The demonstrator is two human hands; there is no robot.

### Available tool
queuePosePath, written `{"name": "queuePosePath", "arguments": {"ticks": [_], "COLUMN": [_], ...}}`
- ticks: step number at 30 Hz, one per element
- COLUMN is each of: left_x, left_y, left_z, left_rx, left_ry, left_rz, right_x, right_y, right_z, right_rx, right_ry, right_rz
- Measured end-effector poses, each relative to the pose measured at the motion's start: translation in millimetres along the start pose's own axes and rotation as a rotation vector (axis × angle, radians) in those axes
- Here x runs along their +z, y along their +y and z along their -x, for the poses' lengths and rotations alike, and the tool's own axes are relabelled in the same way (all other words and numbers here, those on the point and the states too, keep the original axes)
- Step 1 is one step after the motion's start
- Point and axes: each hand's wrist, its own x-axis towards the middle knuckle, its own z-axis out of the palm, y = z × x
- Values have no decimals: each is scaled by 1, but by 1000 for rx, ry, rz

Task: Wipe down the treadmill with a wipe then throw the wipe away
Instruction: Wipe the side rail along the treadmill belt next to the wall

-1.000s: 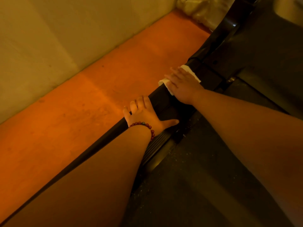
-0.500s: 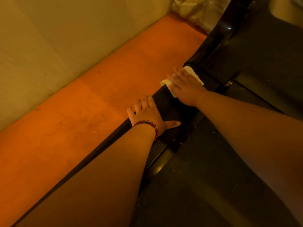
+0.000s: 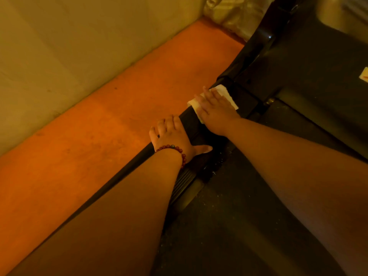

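**A:** How are the fingers set?

**B:** The fingers (image 3: 207,95) of the right hand (image 3: 216,114) are laid nearly straight and close together, pressed flat on the wipe (image 3: 224,91). Nothing is pinched. The fingers of the left hand (image 3: 171,136) are hooked over the outer edge of the side rail (image 3: 190,120), with the thumb spread toward the belt (image 3: 229,216).

**A:** And where is the wipe found?

**B:** Directly beneath the right palm, on the rail's front end and just beside the foot of the upright (image 3: 249,84). White corners are seen past the fingertips and at the rail's outer edge.

**A:** What is the next stroke judged to turn on?

**B:** The rail's long axis, which runs from the upright back toward the person. The wipe is held by the right hand only. The left hand is planted near it on the same rail, so it would probably have to be lifted before a stroke is drawn back along the rail.
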Motion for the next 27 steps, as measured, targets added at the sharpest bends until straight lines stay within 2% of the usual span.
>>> {"name": "queuePosePath", "arguments": {"ticks": [3,8,17,20,27], "left_x": [0,0,-5,-3,-7], "left_y": [-2,-6,13,19,21], "left_z": [3,6,-10,-16,-18], "left_rx": [14,74,70,48,44], "left_ry": [7,-10,17,14,13], "left_rz": [0,-10,-5,-30,-68], "right_x": [8,14,9,1,-10], "right_y": [-5,-6,4,18,27], "right_z": [15,19,5,-9,-15], "right_rx": [-25,-56,8,52,101], "right_ry": [57,-87,-61,-107,31], "right_rz": [-20,111,74,81,-33]}}
